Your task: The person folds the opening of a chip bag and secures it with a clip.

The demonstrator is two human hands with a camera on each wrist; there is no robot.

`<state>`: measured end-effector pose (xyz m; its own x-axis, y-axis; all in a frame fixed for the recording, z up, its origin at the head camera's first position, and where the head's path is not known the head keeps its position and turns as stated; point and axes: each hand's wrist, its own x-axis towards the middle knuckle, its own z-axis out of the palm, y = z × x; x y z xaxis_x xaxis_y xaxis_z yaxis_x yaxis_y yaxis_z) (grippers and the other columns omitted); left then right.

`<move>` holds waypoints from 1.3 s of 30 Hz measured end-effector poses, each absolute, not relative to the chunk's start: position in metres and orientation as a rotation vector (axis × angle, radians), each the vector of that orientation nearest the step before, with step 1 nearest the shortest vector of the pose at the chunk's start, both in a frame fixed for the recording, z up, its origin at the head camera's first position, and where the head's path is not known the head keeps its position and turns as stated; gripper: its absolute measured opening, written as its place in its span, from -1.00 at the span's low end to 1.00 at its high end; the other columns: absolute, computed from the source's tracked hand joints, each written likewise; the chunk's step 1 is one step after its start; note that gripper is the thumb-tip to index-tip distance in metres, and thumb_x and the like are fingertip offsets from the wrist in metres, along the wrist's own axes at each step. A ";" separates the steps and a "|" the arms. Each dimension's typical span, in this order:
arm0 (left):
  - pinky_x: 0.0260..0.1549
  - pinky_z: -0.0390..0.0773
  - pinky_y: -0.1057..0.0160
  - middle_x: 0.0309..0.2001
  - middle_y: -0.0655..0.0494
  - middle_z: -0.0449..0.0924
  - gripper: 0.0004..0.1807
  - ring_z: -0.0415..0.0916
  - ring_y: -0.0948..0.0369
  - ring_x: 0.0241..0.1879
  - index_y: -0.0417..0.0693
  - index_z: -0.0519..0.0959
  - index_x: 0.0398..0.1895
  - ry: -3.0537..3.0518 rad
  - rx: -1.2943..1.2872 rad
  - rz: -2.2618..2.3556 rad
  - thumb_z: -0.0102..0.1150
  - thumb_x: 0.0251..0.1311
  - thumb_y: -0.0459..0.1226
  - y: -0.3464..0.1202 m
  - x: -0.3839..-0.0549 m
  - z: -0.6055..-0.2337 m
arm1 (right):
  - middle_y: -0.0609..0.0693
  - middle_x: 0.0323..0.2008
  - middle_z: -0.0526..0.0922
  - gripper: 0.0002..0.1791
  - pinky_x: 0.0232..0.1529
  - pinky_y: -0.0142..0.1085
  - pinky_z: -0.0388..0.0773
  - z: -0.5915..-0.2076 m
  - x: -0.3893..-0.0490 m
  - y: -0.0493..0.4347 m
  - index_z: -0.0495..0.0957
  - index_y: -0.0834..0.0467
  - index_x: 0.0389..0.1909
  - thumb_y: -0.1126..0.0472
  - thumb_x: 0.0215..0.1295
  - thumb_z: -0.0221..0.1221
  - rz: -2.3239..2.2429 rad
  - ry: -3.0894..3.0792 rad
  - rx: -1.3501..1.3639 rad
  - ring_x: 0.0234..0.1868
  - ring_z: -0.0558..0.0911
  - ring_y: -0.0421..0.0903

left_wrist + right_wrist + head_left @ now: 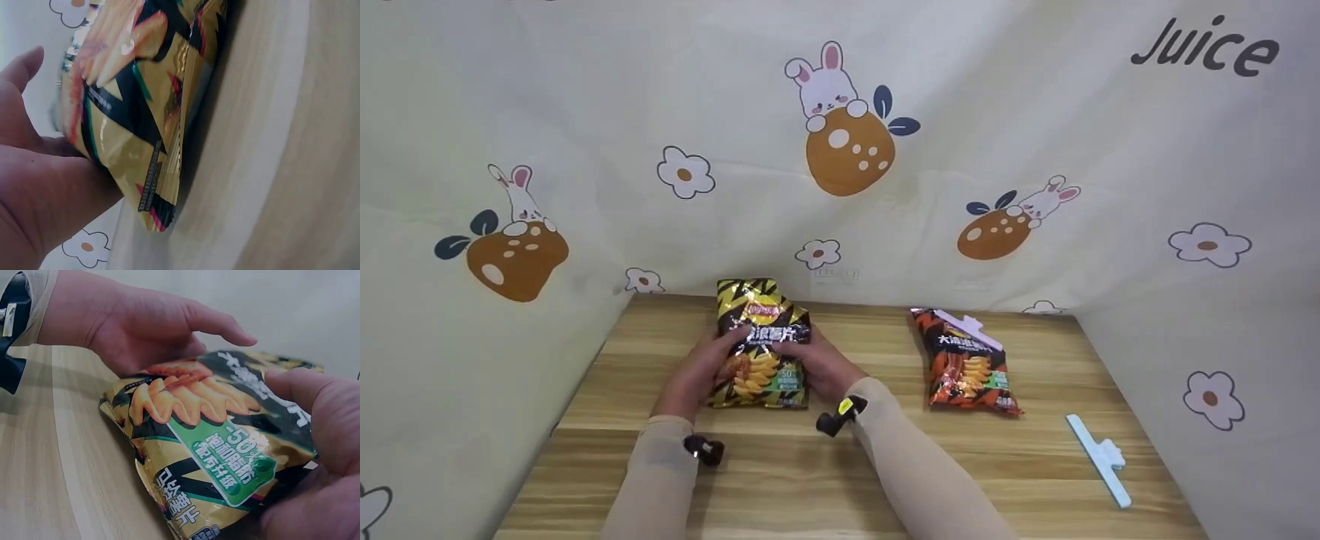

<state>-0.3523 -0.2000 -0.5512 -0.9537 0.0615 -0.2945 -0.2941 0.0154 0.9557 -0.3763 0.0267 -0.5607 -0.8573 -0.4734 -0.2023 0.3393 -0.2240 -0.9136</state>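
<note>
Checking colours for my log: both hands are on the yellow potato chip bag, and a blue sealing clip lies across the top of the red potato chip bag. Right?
Not quite: in the head view, the sealing clip across the red potato chip bag is lilac, not blue. The left hand and right hand are on the yellow potato chip bag.
</note>
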 end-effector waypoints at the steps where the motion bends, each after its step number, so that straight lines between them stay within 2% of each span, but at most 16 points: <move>1: 0.47 0.33 -0.09 0.57 -0.09 0.22 0.11 0.35 -0.08 0.42 0.15 -0.05 0.71 2.046 -0.230 2.029 0.29 0.28 0.31 -0.199 -0.352 -0.552 | 0.17 0.20 0.68 -0.21 0.16 0.01 0.69 -0.562 -0.376 0.027 0.27 -0.13 0.46 0.25 0.29 0.42 -2.111 1.530 -0.169 0.13 0.73 0.15; 5: 0.54 0.18 -0.17 0.59 -0.13 0.18 0.14 0.26 -0.12 0.50 0.08 -0.02 0.69 2.088 -0.209 2.025 0.38 0.24 0.25 -0.196 -0.352 -0.557 | 0.18 0.14 0.71 -0.20 0.11 0.00 0.72 -0.563 -0.373 0.027 0.31 -0.15 0.44 0.24 0.24 0.44 -2.101 1.554 -0.139 0.05 0.76 0.13; 8: 0.56 0.13 -0.19 0.64 -0.14 0.10 0.17 0.19 -0.15 0.54 0.03 -0.03 0.70 2.108 -0.218 2.027 0.42 0.21 0.22 -0.194 -0.352 -0.559 | 0.18 0.09 0.73 -0.26 0.07 -0.03 0.74 -0.563 -0.372 0.027 0.39 -0.06 0.40 0.22 0.22 0.45 -2.092 1.601 -0.127 0.01 0.77 0.11; 10: 0.53 0.22 -0.16 0.64 -0.16 0.11 0.19 0.25 -0.14 0.51 -0.01 0.00 0.69 2.116 -0.235 2.026 0.45 0.18 0.22 -0.192 -0.352 -0.560 | 0.18 0.06 0.74 -0.33 0.05 -0.05 0.75 -0.562 -0.371 0.027 0.44 0.01 0.35 0.22 0.22 0.43 -2.083 1.627 -0.130 -0.02 0.78 0.09; 13: 0.43 0.40 -0.02 0.57 -0.18 0.23 0.14 0.42 -0.05 0.36 -0.07 0.09 0.66 2.134 -0.258 2.025 0.47 0.18 0.20 -0.190 -0.353 -0.561 | 0.19 0.04 0.75 -0.40 0.03 -0.05 0.75 -0.562 -0.370 0.028 0.50 0.07 0.30 0.24 0.23 0.41 -2.076 1.639 -0.145 -0.05 0.78 0.08; 16: 0.24 0.57 0.08 0.47 -0.20 0.35 0.09 0.57 0.01 0.14 -0.12 0.19 0.60 2.151 -0.287 2.017 0.48 0.17 0.19 -0.188 -0.353 -0.562 | 0.19 0.01 0.76 -0.46 0.01 -0.06 0.76 -0.562 -0.369 0.027 0.54 0.10 0.24 0.23 0.22 0.40 -2.069 1.649 -0.145 -0.07 0.79 0.07; 23: 0.29 0.52 0.04 0.46 -0.22 0.38 0.05 0.53 0.02 0.15 -0.12 0.22 0.59 2.206 -0.283 2.014 0.49 0.18 0.17 -0.188 -0.355 -0.561 | 0.16 -0.06 0.77 -0.50 -0.01 -0.12 0.76 -0.562 -0.372 0.026 0.58 0.19 0.17 0.22 0.19 0.41 -2.061 1.698 -0.126 -0.12 0.79 0.02; 27: 0.08 0.66 0.12 0.41 -0.19 0.44 0.00 0.62 0.04 0.02 -0.10 0.27 0.56 2.189 -0.291 2.036 0.49 0.19 0.14 -0.186 -0.354 -0.557 | 0.17 -0.04 0.77 -0.48 -0.01 -0.10 0.76 -0.559 -0.373 0.027 0.56 0.16 0.20 0.24 0.20 0.41 -2.067 1.688 -0.143 -0.11 0.79 0.03; 31: -0.05 0.67 0.25 0.32 -0.16 0.51 -0.09 0.63 0.09 -0.01 -0.13 0.33 0.50 2.160 -0.273 2.117 0.51 0.20 0.06 -0.180 -0.354 -0.553 | 0.20 -0.01 0.76 -0.43 -0.01 -0.06 0.76 -0.552 -0.372 0.032 0.54 0.13 0.23 0.21 0.18 0.43 -2.073 1.695 -0.157 -0.09 0.79 0.07; 36: -0.24 0.75 0.20 0.16 -0.16 0.61 -0.20 0.69 0.10 -0.21 -0.15 0.41 0.40 2.075 -0.275 2.218 0.53 0.21 -0.01 -0.168 -0.351 -0.544 | 0.16 0.03 0.74 -0.36 0.02 -0.07 0.75 -0.541 -0.370 0.043 0.51 0.09 0.28 0.19 0.14 0.47 -2.057 1.792 -0.173 -0.04 0.77 0.08; 39: -0.16 0.74 0.18 0.16 -0.12 0.62 -0.21 0.69 0.08 -0.15 -0.09 0.41 0.38 2.088 -0.283 2.215 0.53 0.19 0.04 -0.161 -0.347 -0.535 | 0.14 0.04 0.73 -0.34 0.04 -0.08 0.74 -0.532 -0.368 0.050 0.50 0.10 0.29 0.17 0.16 0.47 -2.035 1.845 -0.188 -0.02 0.76 0.07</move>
